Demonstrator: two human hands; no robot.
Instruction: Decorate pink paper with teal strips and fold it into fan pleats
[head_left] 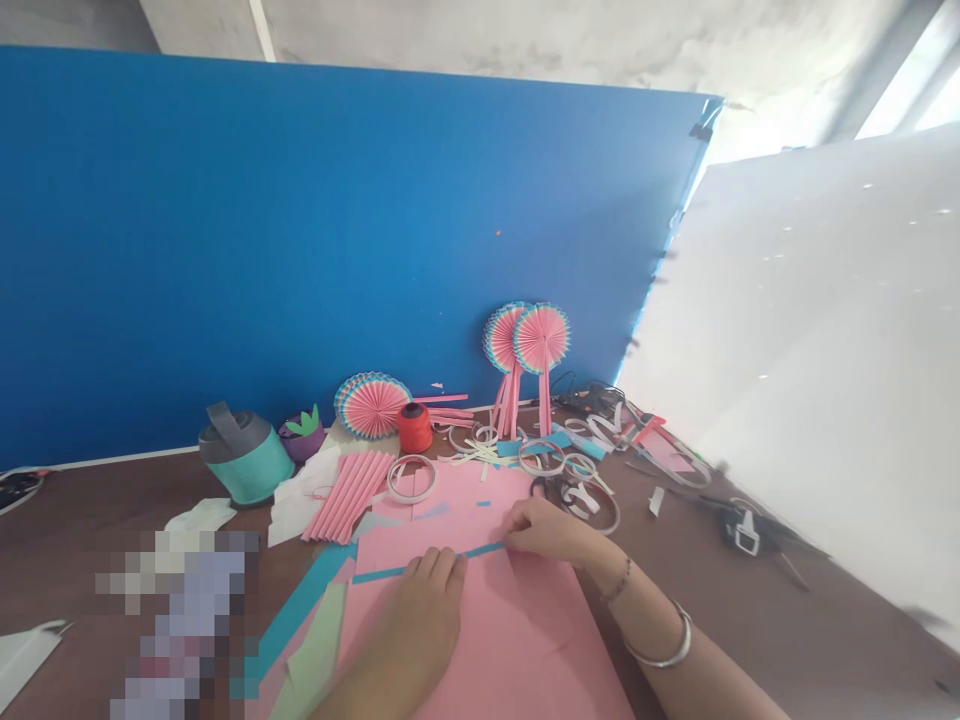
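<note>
Large sheets of pink paper (532,650) lie in front of me, with a narrow blue paper strip (381,575) running across them. My left hand (426,622) rests flat on the pink paper, its fingertips over the middle of the strip. At the strip's right end, my right hand (541,530) has thumb and fingers pinched together on it. A pale green paper piece (319,640) and a wider blue paper band (300,598) stick out at the left of the sheets. Pleated pink paper (349,495) lies just beyond.
Rolls of tape (412,499), red thread (415,428) and paper scraps crowd the table's back. Round pleated paper fans (543,338) lean against the blue panel (337,220). A teal pot (251,462) stands back left; a white panel (817,330) borders the right.
</note>
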